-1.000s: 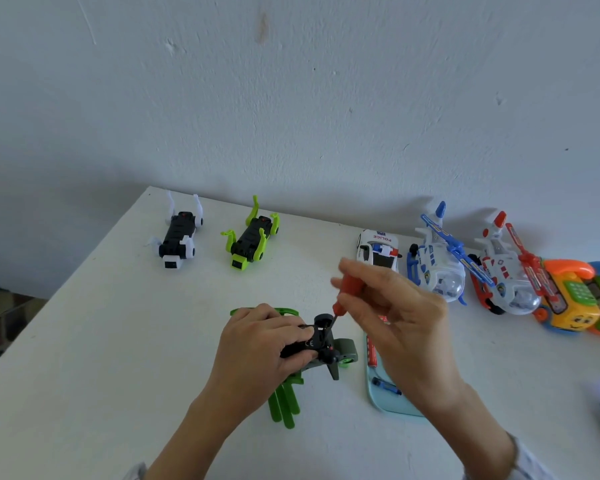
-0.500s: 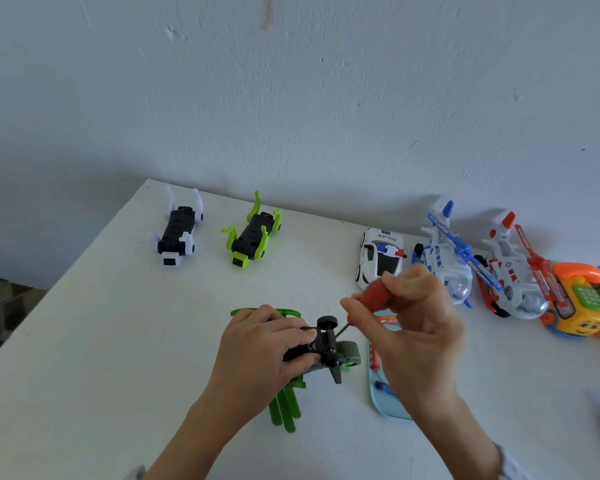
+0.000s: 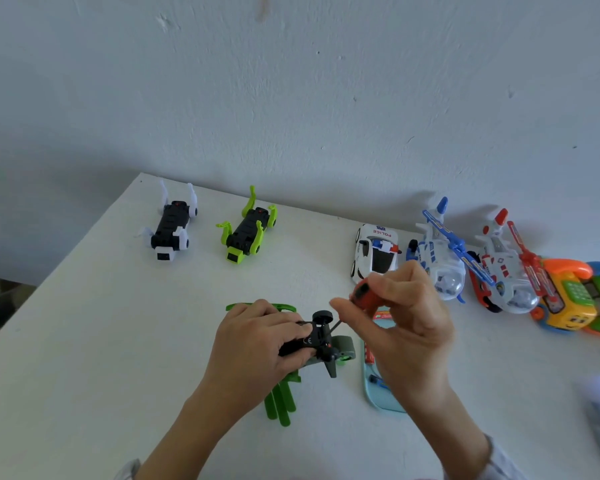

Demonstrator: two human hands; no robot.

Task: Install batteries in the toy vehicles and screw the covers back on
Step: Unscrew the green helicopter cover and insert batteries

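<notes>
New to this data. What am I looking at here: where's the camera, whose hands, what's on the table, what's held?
There is no robot: a person works with bare hands, filmed by one wide-angle camera worn on the head, looking down. The left hand grips an upturned green toy helicopter on the white table. The right hand holds a red-handled screwdriver, tip at the toy's underside. Behind lie two upturned toy vehicles, white and lime, a police car, two toy helicopters, blue and red, and a blue tray.

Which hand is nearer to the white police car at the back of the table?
The right hand. It holds the red screwdriver just in front of the police car. The left hand grips the green toy farther off, to the car's front-left.
</notes>
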